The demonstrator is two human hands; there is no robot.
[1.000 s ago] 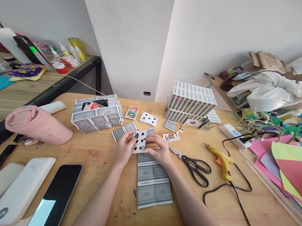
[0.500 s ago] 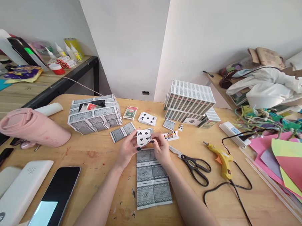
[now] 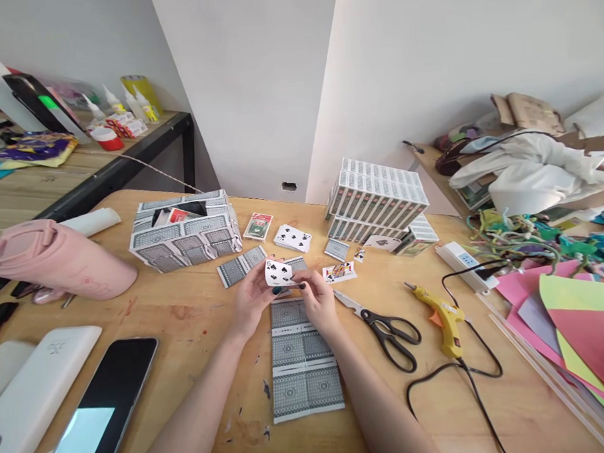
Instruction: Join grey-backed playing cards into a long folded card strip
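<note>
Between my two hands is a six of spades playing card (image 3: pixel 278 273), its face towards me and its lower part curved. My left hand (image 3: pixel 252 299) grips its left side, thumb in front. The fingers of my right hand (image 3: pixel 319 300) pinch its lower right corner. Below them lies a panel of joined playing cards (image 3: pixel 289 380), grey patterned backs up. Two more joined cards (image 3: pixel 242 266) lie beyond my left hand. A cut face card (image 3: pixel 340 271) rests beyond my right hand, and black-handled scissors (image 3: pixel 386 329) lie to its right.
A card-covered box (image 3: pixel 187 241) stands at the back left, near a pink tumbler (image 3: pixel 63 260). Stacked card packs (image 3: pixel 381 199) stand at the back right. A yellow glue gun (image 3: pixel 443 320) with a trailing cord lies right. A phone (image 3: pixel 104 409) is front left.
The six of spades has bent, its lower part now curving where it stood flat. Both hands stay near the same spot. The view has shifted slightly.
</note>
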